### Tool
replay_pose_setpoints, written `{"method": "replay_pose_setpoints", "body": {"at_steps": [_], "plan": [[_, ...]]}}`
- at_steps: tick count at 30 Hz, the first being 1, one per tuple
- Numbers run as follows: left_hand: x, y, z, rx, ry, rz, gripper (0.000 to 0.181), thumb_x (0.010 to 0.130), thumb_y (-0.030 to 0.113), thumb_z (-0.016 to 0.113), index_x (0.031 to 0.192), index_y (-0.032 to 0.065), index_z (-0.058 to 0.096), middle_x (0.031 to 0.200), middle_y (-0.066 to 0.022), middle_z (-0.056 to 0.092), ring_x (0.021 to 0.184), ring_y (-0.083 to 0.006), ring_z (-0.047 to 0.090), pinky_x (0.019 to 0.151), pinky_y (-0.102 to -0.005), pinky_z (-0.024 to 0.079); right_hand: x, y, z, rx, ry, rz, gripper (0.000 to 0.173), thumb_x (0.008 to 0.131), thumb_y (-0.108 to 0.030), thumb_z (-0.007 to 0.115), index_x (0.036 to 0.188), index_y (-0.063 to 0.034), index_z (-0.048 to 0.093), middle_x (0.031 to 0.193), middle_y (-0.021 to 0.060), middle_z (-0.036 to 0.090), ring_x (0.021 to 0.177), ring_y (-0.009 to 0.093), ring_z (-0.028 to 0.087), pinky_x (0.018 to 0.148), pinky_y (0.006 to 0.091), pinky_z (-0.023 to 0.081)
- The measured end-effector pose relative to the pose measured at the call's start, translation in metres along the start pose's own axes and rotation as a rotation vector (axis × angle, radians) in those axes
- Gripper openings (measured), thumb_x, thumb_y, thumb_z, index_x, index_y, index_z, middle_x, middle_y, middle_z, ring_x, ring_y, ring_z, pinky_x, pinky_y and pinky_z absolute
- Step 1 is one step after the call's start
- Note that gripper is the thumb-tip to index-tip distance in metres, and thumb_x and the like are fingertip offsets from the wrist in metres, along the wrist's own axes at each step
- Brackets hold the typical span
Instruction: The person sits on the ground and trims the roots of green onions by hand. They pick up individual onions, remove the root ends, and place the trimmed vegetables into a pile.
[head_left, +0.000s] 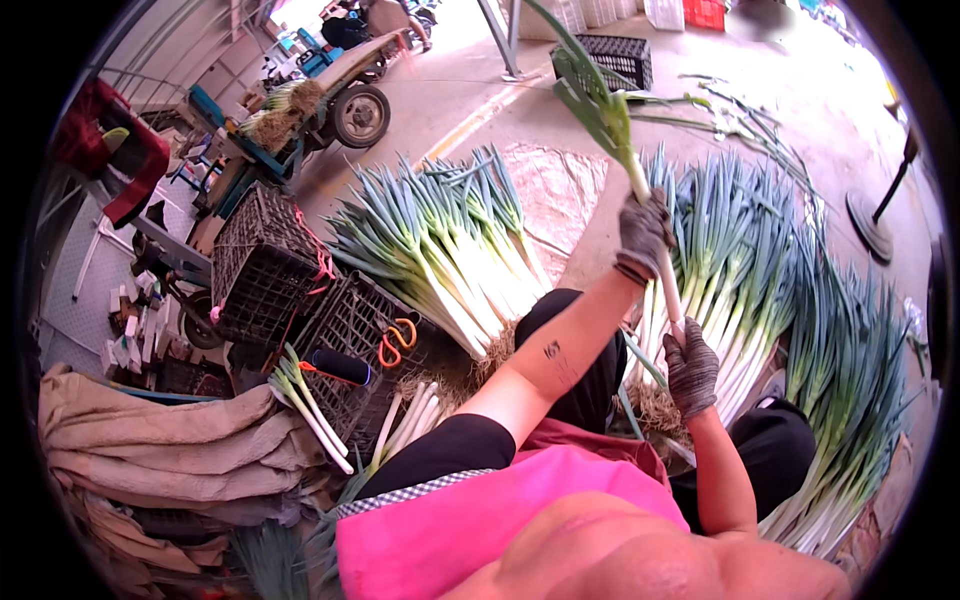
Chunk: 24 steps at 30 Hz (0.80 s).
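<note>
Both hands wear grey knit gloves and grip one long green onion (666, 281). My left hand (643, 232) is closed around its upper white stalk, below the fan of green leaves. Lower down, my right hand (691, 367) is shut on the white lower end, whose tip is hidden in the glove. The onion slants across a thick row of green onions (731, 247) with roots towards me. Left of my knee lies another bundle of green onions (450, 247), also with dry roots.
Black plastic crates (262, 262) stand at left, with orange-handled scissors (396, 343) and a dark cylinder (341, 366) on one. More onions (847, 375) lie far right. A wheeled cart (360, 116), a black crate (611, 60), loose leaves and a round-based stand (870, 225) are further off.
</note>
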<state>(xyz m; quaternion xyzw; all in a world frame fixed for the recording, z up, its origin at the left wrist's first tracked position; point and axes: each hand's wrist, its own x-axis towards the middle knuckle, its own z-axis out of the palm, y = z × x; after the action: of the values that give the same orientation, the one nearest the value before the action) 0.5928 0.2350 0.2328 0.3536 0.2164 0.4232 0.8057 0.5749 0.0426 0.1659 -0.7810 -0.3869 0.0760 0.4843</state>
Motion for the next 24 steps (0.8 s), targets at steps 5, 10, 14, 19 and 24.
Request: {"method": "replay_pose_setpoints", "body": {"at_steps": [5,10,14,19,24], "plan": [[-0.012,0.015,0.012,-0.582,-0.694,-0.398,0.022,0.089,0.03,0.055,0.075,0.0157,0.047,0.052,0.0056,0.035,0.038,-0.009,0.034,0.034,-0.0262,0.032,0.019,-0.034,-0.03,0.986,-0.411,0.208,0.036,0.087,-0.026,0.058,0.11,0.0003,0.051,0.053,-0.0009,0.046,0.04,0.008,0.041,0.039,0.0217,0.031],[0.003,0.015,0.0,-0.631,-0.946,-0.489,0.034,0.092,0.039,0.046,0.066,0.0163,0.042,0.052,0.0041,0.031,0.039,-0.011,0.03,0.039,-0.0268,0.031,0.014,-0.052,-0.036,1.054,-0.47,0.102,0.044,0.088,-0.032,0.055,0.116,0.0003,0.047,0.057,0.0007,0.049,0.042,0.008,0.042,0.042,0.0206,0.034],[0.038,0.003,-0.023,-0.763,-0.879,-0.686,0.037,0.093,0.035,0.041,0.059,0.0191,0.036,0.049,0.0044,0.031,0.041,-0.0098,0.029,0.042,-0.026,0.03,-0.001,-0.034,-0.028,0.593,-0.381,0.031,0.05,0.087,-0.033,0.057,0.127,-0.0044,0.045,0.087,0.004,0.059,0.071,0.012,0.053,0.065,0.0278,0.046],[0.071,0.009,-0.056,-0.496,-0.754,-0.39,0.024,0.089,0.032,0.054,0.076,0.0125,0.047,0.053,0.0037,0.039,0.038,-0.008,0.036,0.036,-0.0238,0.033,-0.017,-0.018,-0.041,0.542,-0.369,0.057,0.046,0.086,-0.032,0.059,0.121,-0.0034,0.049,0.082,0.0114,0.062,0.074,0.015,0.054,0.07,0.0302,0.045],[0.078,0.014,-0.072,-0.425,-0.62,-0.547,0.034,0.09,0.04,0.049,0.064,0.0195,0.044,0.051,0.0096,0.032,0.038,-0.0058,0.027,0.039,-0.0233,0.026,-0.03,-0.015,-0.062,0.349,-0.426,0.124,0.041,0.089,-0.033,0.053,0.117,-0.0028,0.051,0.083,0.0154,0.062,0.074,0.019,0.056,0.069,0.0318,0.045]]}}
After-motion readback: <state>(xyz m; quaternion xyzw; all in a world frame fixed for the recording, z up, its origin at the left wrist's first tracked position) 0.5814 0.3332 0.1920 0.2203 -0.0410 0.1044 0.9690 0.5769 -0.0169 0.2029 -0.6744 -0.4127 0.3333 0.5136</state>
